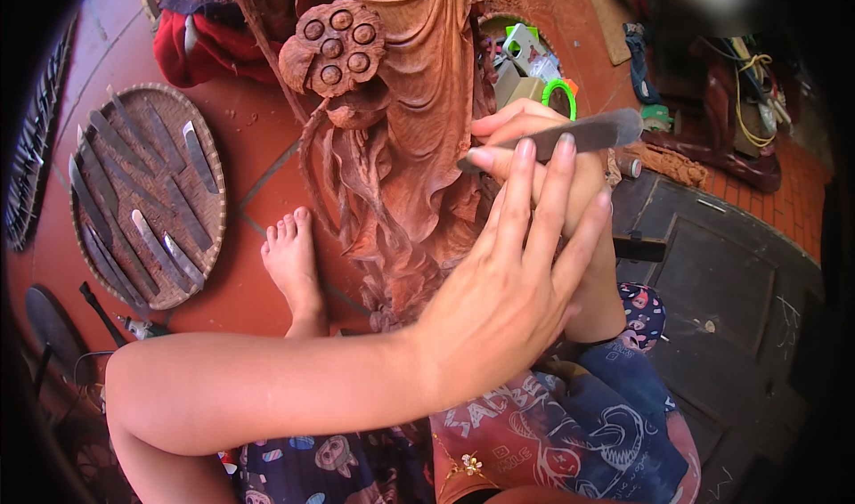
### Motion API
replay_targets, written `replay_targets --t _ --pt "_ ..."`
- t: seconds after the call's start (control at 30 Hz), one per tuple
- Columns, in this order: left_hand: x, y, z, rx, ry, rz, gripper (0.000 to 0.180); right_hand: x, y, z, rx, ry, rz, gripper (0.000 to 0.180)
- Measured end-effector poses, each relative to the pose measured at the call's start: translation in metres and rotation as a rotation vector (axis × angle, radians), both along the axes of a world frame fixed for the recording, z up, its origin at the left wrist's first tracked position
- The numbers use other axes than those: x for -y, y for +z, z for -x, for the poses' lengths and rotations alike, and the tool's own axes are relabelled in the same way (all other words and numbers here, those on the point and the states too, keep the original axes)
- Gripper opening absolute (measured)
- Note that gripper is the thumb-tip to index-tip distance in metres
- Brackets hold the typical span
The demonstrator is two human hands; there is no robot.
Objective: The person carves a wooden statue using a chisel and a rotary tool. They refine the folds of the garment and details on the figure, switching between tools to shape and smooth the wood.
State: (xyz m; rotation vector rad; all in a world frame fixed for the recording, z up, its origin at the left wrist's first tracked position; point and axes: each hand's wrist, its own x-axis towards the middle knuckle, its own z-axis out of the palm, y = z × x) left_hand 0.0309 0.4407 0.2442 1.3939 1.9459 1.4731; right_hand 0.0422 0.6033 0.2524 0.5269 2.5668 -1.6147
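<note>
A reddish-brown wood carving [436,85] stands upright in front of me, with flowing folds and a lotus seed pod [338,48] cut into it. My right hand [574,179] is closed around a flat, dark carving knife [606,130]. The knife's narrow end meets the carving's right side, while its broad rounded end sticks out to the right. My left hand [499,281] reaches across from the left, fingers stretched and apart. Its fingertips rest against the knife and my right hand. Part of my right hand is hidden behind the left.
At left, a round woven tray [218,228] holds several carving blades. My bare foot [292,264] rests on the red tiles beside the carving. Behind my hands is a basket with a bright green ring [559,99]. A dark panelled board [730,281] lies at right.
</note>
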Motion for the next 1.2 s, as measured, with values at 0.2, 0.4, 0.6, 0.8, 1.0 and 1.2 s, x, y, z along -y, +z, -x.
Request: replay_targets --t 0.2,0.4,0.6,0.8,1.0,1.2 --pt "0.002 0.009 0.001 0.012 -0.014 0.017 0.083 0.013 -0.009 -0.003 -0.147 0.017 -0.233 0.012" --pt "-0.003 0.002 0.003 -0.026 0.017 0.006 0.085 -0.005 -0.018 -0.003 -0.136 0.077 -0.195 0.012" --pt "-0.001 -0.001 0.002 0.0 0.013 -0.013 0.079 -0.007 -0.02 -0.005 -0.135 0.114 -0.206 0.012" --pt "0.022 -0.006 -0.006 -0.37 -0.191 -0.067 0.058 -0.009 0.01 -0.011 -0.033 -0.054 0.118 0.008" --pt "0.052 -0.027 -0.002 -0.765 -0.542 0.145 0.048 -0.107 -0.005 -0.076 -0.099 -0.314 0.152 0.036" --pt "0.051 -0.033 0.004 -0.796 -0.66 0.204 0.056 -0.161 -0.077 -0.166 0.101 -0.566 -0.114 0.059"
